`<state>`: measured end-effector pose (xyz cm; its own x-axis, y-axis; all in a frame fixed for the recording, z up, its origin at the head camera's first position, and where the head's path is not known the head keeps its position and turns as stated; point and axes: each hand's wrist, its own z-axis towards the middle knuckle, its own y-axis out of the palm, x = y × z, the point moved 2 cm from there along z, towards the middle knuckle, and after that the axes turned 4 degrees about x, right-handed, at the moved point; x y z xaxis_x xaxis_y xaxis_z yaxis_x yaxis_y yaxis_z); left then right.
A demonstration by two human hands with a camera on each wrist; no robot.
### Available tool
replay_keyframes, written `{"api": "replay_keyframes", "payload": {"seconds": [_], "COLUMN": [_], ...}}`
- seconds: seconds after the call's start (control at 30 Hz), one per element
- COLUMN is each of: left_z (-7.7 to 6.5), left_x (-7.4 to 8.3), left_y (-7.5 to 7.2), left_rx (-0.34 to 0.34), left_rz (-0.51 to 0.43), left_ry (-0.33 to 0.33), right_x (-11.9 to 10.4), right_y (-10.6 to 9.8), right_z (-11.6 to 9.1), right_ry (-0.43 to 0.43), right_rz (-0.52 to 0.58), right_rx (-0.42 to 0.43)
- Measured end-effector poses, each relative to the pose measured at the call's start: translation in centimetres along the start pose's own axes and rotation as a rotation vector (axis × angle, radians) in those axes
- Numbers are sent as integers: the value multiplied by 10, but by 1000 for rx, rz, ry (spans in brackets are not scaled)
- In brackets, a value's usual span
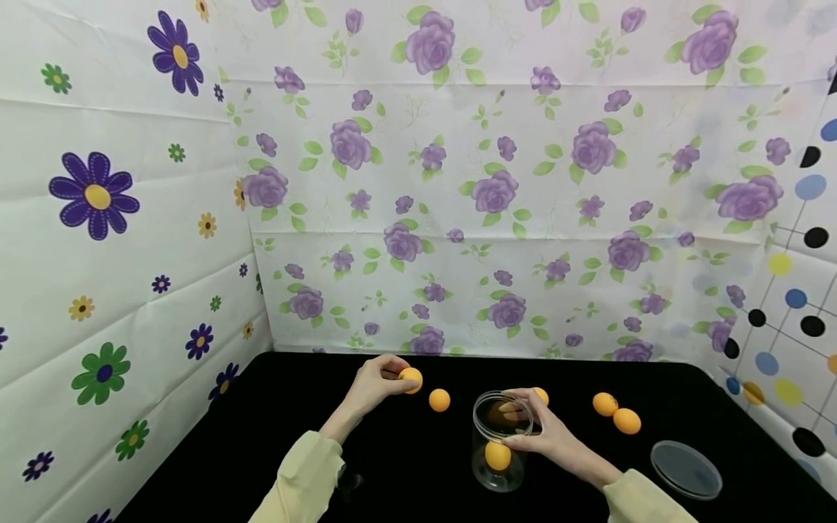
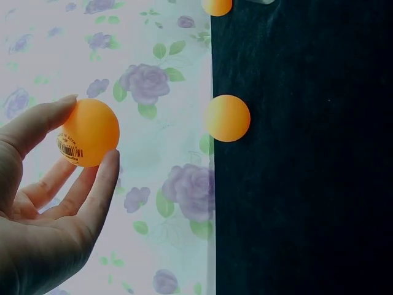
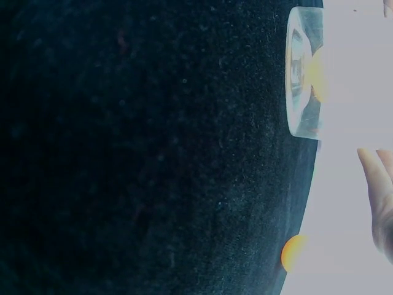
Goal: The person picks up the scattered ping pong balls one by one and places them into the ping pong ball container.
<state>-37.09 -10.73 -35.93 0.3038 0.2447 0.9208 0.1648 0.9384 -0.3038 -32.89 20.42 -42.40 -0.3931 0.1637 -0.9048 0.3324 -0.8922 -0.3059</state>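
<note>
We're watching the left hand, and it has a neat pinch going: thumb on one side, fingertips on the other, an orange ball caught between. The wrist view shows us printing on that ball, the hand parted just the ball's width, with the remaining fingers spread behind. Just beside it, a loose ball sits on the black table.

Across to the right hand, and we see a wider grasp: thumb on the near side of the mouth of a clear jar, fingers around the far side. The jar is uncapped, and one ball shows inside. Behind those fingers we spot another ball, partly hidden. Further right, two balls lie together, near a clear lid.
</note>
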Motion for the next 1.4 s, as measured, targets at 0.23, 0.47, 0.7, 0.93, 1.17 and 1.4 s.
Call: {"api": "replay_keyframes", "payload": {"seconds": [0.23, 0.47, 0.7, 0.93, 1.17, 1.4], "left_z": [5, 7, 6, 4, -7, -7], "left_x": [0, 2, 10, 21, 47, 57], "left_y": [4, 7, 13, 20, 25, 29], "left_rx": [-48, -77, -77, -84, -92, -107], "left_rz": [-24, -22, -10, 14, 53, 55], "left_ry": [8, -16, 25, 52, 57, 69], "right_x": [1, 0, 0, 1, 0, -1], "right_y": [1, 2, 0, 0, 0, -1], "right_z": [-1, -1, 0, 0, 0, 0], "right_ry": [-2, 1, -12, -23, -23, -47], "right_rz": [-1, 3, -3, -2, -7, -13], "right_rx": [2, 3, 2, -1, -3, -9]}}
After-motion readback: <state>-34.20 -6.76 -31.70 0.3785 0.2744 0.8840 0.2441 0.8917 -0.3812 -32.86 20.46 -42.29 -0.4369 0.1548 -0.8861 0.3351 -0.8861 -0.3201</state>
